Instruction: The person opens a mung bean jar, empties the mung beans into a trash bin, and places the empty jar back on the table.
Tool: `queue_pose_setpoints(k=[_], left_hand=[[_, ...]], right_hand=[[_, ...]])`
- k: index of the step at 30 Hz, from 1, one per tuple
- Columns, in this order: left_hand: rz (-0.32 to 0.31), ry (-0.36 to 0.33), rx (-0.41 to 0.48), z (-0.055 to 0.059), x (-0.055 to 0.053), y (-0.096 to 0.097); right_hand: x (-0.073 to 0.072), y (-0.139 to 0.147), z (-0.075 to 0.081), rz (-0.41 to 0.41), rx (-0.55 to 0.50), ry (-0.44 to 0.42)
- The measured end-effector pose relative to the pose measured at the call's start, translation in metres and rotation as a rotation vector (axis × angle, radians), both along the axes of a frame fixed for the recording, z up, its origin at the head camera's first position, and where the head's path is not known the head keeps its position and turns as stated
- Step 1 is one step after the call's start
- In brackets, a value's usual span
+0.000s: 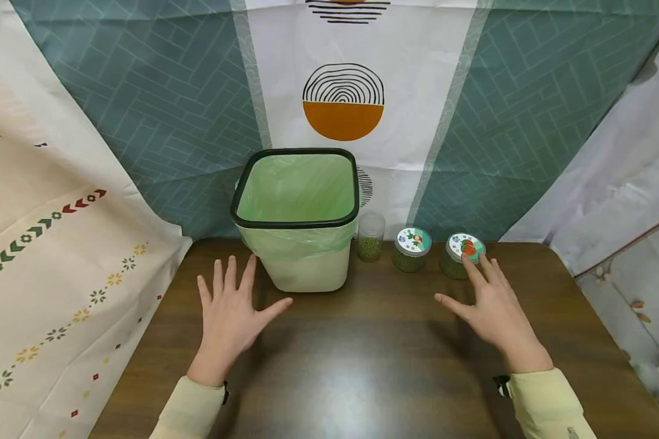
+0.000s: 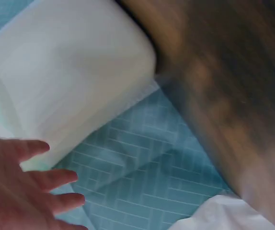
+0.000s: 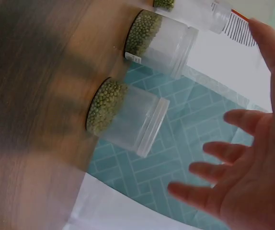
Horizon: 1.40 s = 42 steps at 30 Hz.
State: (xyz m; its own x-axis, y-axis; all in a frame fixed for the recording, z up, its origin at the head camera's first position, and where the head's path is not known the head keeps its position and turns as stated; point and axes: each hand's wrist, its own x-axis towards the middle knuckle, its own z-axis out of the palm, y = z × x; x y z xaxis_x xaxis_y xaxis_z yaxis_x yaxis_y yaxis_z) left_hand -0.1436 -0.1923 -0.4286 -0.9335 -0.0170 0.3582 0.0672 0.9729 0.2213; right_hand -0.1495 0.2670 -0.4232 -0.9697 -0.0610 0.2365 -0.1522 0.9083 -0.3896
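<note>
Nearest you, your pale yellow sleeves [image 1: 192, 407] reach in over the brown table [image 1: 335, 347], with a dark strap [image 1: 502, 385] at the right cuff. Your left hand [image 1: 227, 323] is spread wide, fingers straight and thumb out, near the front left of the bin [image 1: 310, 271]; you cannot tell from these views whether a fingertip touches it. Your right hand [image 1: 491, 314] is spread too, its fingers toward the right jar [image 1: 451, 268]. From the head its fingertips overlap that jar's lid [image 1: 459, 244], but the right wrist view shows a gap between them.

Beyond your hands, the bin stands upright toward the back of the table, its black rim lined with a thin green bag [image 1: 291, 242] that hangs down outside. To its right are three clear jars in a row: the slim jar [image 1: 370, 247] just beside it, then the middle jar [image 1: 409, 262], then the right one. Each is partly filled with green beans [image 3: 108, 104]. The right lid shows a red-orange fruit.

Behind everything hangs a teal and white cloth [image 1: 198, 122], with a patterned cream cloth [image 1: 60, 292] on your left.
</note>
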Motion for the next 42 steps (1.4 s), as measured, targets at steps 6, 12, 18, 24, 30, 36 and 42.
queue_pose_setpoints(k=[6,12,18,24,30,36,42], left_hand=[[-0.061,0.225,0.057,0.012,0.004,0.014],[-0.181,0.293,0.123,0.016,0.005,0.028],[-0.275,0.227,0.174,0.011,0.002,0.039],[-0.301,0.131,0.198,0.001,0.0,0.049],[-0.313,0.077,0.189,-0.009,-0.005,0.053],[-0.318,0.087,0.158,-0.013,-0.009,0.054],[-0.339,0.082,0.162,-0.014,-0.015,0.058]], right_hand=[[-0.004,0.0,0.003,0.009,-0.114,0.116],[-0.01,-0.003,0.005,-0.039,-0.167,0.243],[-0.016,-0.007,0.004,-0.067,-0.197,0.337],[-0.02,-0.009,-0.002,-0.018,-0.176,0.337],[-0.029,-0.006,-0.008,-0.034,-0.191,0.39],[-0.046,0.004,-0.004,-0.176,-0.277,0.435],[-0.064,0.026,-0.002,-0.286,-0.29,0.146]])
